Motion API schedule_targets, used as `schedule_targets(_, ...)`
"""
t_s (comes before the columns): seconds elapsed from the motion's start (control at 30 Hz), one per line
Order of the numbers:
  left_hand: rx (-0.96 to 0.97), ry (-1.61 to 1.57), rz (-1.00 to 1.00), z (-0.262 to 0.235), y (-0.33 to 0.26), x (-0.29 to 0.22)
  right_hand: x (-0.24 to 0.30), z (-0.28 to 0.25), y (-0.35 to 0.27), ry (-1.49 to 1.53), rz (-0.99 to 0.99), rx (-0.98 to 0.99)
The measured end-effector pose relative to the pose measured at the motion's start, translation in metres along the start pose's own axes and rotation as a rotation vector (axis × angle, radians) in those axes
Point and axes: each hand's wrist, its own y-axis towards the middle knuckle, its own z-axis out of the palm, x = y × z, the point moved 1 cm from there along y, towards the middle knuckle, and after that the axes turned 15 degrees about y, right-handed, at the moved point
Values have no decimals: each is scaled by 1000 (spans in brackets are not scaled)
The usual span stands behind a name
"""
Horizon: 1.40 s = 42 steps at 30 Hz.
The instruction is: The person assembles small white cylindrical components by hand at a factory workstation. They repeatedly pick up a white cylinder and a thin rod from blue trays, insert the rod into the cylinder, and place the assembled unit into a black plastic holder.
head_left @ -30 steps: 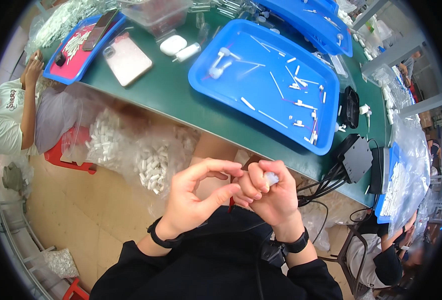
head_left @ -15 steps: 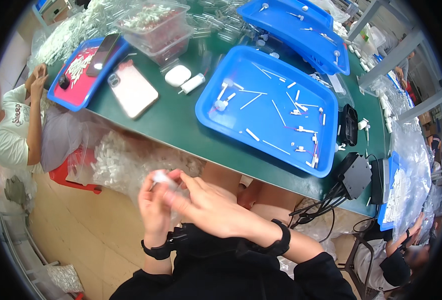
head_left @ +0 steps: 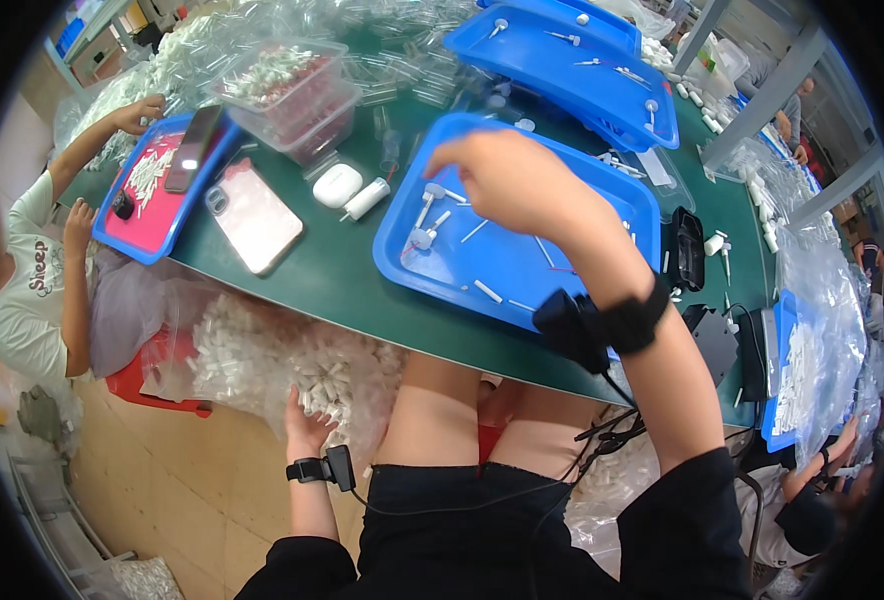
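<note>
over green table (head_left: 332,280): right hand (head_left: 507,180) above blue tray (head_left: 442,270) (grip unclear); left hand (head_left: 307,430) in bag of white parts (head_left: 292,365).

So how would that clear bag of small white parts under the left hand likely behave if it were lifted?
The clear bag looks thin and crinkled, so it would probably sag and change shape. It bulges with many loose small white parts, which would likely shift and pool downward. The left hand reaches into it at its lower edge.

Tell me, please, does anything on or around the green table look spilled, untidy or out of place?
Nothing looks spilled or damaged. The left hand reaches into a clear bag of small white pieces below the table edge. The right hand hovers over the blue tray, where white parts lie loosely scattered. A phone lies askew.
</note>
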Motion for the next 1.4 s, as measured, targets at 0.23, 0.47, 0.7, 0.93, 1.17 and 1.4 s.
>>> schedule_targets(0.23,132,191,455,32,-65,-16,-5,25,27,-19,-116,124)
schedule_targets(0.47,51,139,823,66,-135,-34,-24,24,15,-152,-234,112)
schedule_targets(0.7,705,208,1048,98,-224,-68,59,-9,-25,17,-99,-158)
schedule_targets(0.93,1114,-246,512,161,-247,-62,89,39,-56,375,-448,-298)
schedule_targets(1.17,800,-53,846,146,-216,-72,21,-57,-45,275,69,601)
schedule_targets(1.4,460,37,950,157,-229,-78,-149,-200,-115,-243,862,205)
